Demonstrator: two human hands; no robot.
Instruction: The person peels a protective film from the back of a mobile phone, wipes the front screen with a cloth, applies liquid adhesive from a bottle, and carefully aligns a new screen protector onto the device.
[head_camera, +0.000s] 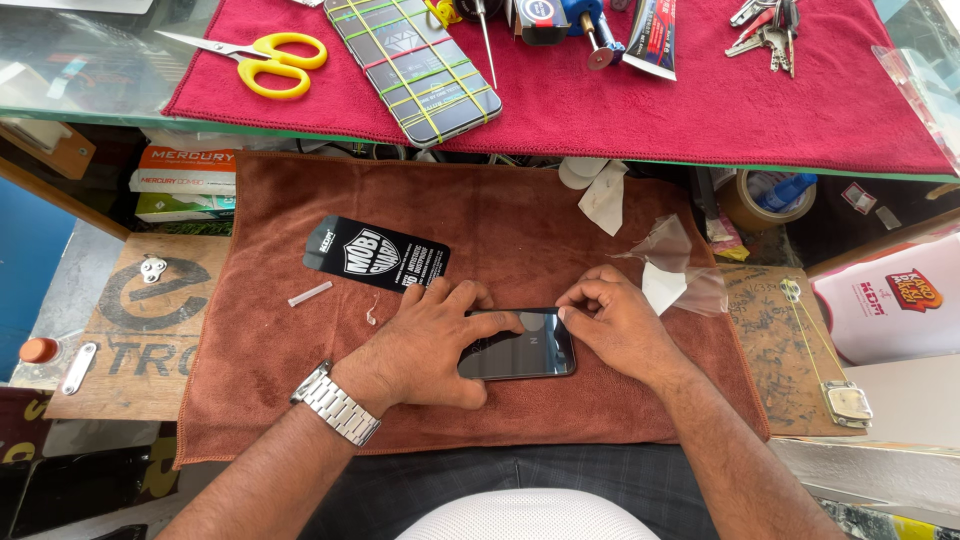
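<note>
Bare brown towel (300, 400) is left open at the lower left, while passage above is hemmed by a black packet (375, 255) and crumpled film (670, 265).

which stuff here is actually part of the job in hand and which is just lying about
In use:
left hand resting on the dark phone
right hand, fingertips at the phone's top edge
brown cloth under it

Lying about:
yellow scissors
banded phone
keys
tape roll
black packet

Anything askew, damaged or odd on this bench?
One oddity: the phone on the red cloth is wrapped in crisscrossed rubber bands. Peeled film scraps litter the brown towel. The dark phone under the left hand and right hand shows no cracks.
</note>
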